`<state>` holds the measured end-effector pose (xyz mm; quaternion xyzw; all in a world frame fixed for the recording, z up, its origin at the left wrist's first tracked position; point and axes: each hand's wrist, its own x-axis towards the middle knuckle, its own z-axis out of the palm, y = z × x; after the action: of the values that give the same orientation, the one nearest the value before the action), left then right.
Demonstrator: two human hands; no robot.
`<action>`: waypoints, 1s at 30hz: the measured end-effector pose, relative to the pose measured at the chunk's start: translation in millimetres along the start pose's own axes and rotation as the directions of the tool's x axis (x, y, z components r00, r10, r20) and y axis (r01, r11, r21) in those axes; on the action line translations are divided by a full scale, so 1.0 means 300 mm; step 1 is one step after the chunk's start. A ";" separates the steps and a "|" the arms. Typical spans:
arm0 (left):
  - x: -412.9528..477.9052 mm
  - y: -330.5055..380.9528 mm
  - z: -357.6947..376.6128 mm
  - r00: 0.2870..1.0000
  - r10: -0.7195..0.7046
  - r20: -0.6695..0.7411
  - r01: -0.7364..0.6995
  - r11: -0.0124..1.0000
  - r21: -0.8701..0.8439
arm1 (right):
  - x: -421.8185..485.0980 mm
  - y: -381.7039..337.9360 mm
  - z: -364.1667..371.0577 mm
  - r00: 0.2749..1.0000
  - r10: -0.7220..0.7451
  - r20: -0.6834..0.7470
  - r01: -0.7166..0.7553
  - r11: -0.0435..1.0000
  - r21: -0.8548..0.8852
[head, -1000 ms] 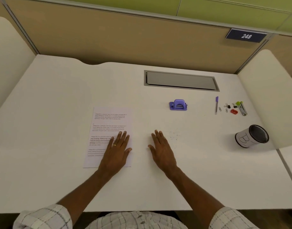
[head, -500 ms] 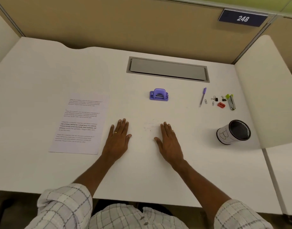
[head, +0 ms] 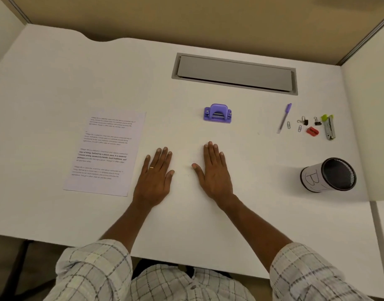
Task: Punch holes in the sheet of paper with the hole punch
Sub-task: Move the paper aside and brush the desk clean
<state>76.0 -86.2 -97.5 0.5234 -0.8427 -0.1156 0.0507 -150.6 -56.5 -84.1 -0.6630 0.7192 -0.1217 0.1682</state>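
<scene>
At the left, the sheet of paper [head: 106, 152] lies flat on the white table [head: 56, 83], printed side up, and no hand touches it. One second ago the left hand was lying on its lower right part. Now the left hand [head: 155, 179] rests on the bare table just beside the right edge of the sheet, palm down, with the fingers straight and close together and the thumb a little apart. The right hand [head: 214, 174] lies near it in the same way, flat, fingers together, holding nothing; it has stayed on the table all this time. The hole punch [head: 217, 113] stands farther back, beyond the right hand and not touching it, and it is well apart from the paper. More to the right there are a pen [head: 284, 117], some small clips, a stapler [head: 328, 128] and a cup [head: 330, 174].

Because the sheet was let go and the punch is untouched, I judge that the punching has not begun. Paper and punch must first be brought together.
</scene>
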 end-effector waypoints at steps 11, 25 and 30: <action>0.000 -0.012 0.015 0.999 -0.001 -0.043 -0.002 0.998 -0.063 | -0.085 0.066 -0.080 0.862 -0.505 0.036 0.506 0.863 -0.007; 0.000 -0.014 0.016 0.998 0.005 -0.067 -0.010 0.997 -0.072 | -0.077 0.089 -0.153 0.902 -0.425 0.076 0.431 0.896 -0.104; 0.000 -0.022 0.033 0.996 0.014 -0.089 -0.020 0.997 -0.071 | -0.043 0.033 -0.149 0.939 -0.335 0.077 0.342 0.934 -0.107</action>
<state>79.7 -87.6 -108.9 0.5188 -0.8393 -0.1221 0.1074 -177.0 -44.9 -46.1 -0.7889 0.5952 -0.0866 0.1259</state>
